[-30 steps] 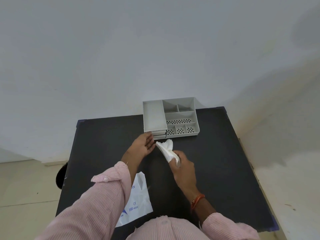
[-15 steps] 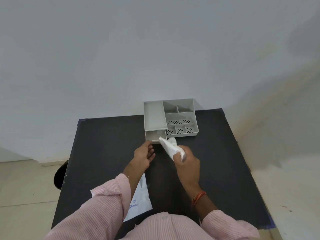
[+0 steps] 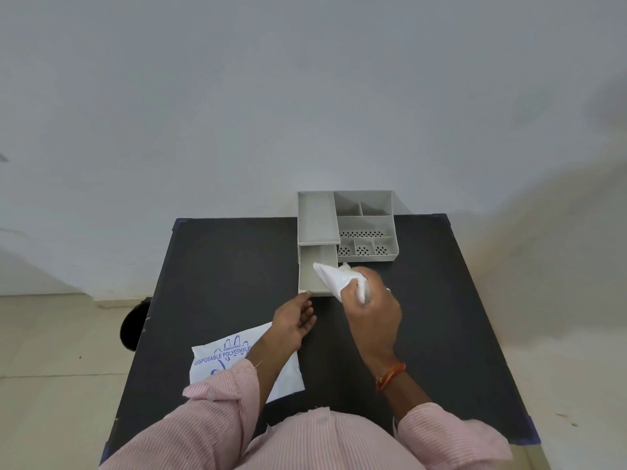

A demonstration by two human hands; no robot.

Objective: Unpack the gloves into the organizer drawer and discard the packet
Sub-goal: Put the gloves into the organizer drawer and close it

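Note:
A grey organizer (image 3: 367, 221) stands at the far edge of the black table (image 3: 220, 266). Its lower drawer (image 3: 309, 277) is pulled out toward me and looks empty inside. My left hand (image 3: 293, 322) has its fingertips on the drawer's front left lip. My right hand (image 3: 371, 313) grips a bunch of white translucent gloves (image 3: 334, 278), and the bunch's tip hangs over the right side of the open drawer. The white glove packet (image 3: 217, 361) with blue print lies flat near me on the left, partly under my left forearm.
The organizer's top has a long tray on the left and several small compartments on the right, some perforated. A white wall rises just behind the table. A dark round object (image 3: 130, 329) sits on the floor off the table's left edge.
The drawer has slid out toward me with my left hand at its front. My right hand has carried the gloves forward, from in front of the organizer to over the open drawer.

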